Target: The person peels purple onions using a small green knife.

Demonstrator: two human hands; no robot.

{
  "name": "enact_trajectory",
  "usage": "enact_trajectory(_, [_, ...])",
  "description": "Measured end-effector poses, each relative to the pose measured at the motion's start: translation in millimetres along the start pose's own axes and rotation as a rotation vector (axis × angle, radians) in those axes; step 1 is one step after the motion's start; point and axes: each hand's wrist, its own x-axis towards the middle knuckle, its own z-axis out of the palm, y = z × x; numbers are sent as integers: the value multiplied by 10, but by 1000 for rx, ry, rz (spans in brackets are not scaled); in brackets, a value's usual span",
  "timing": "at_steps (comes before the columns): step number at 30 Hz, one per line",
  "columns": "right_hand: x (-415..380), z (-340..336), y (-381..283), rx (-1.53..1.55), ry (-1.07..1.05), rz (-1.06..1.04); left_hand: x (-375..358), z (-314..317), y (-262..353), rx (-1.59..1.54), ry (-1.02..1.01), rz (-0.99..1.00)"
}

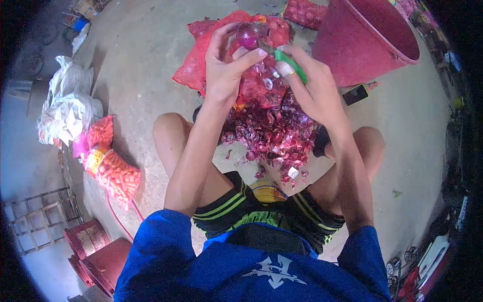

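My left hand [226, 63] is closed around a red onion [249, 38], held up in front of me. In my right hand [313, 83] is a knife with a green handle [294, 66], its blade pointing toward the onion. A light wrap shows on my right thumb. Beneath both hands lies a red mesh sack [259, 90], bulging with its contents. A heap of purple onion skins [271, 133] covers the floor between my legs.
A large red tub [359, 45] stands tilted at the upper right, with a phone [355, 94] on the floor below it. Another mesh sack [305, 13] lies behind. To the left are a bag of carrots [118, 176], white plastic bags [75, 113] and red containers [105, 261].
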Motion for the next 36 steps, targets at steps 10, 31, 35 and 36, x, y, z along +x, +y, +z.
enact_trajectory(10, [11, 146, -77, 99, 111, 83, 5, 32, 85, 139, 36, 21])
enact_trajectory(31, [118, -13, 18, 338, -11, 41, -100, -81, 182, 101, -127, -303])
enact_trajectory(35, [149, -23, 135, 426, 113, 238, -132, -52, 195, 0, -261, -235])
enact_trajectory(36, [144, -44, 158, 425, 112, 237, -141, -44, 210, -41, -286, -240])
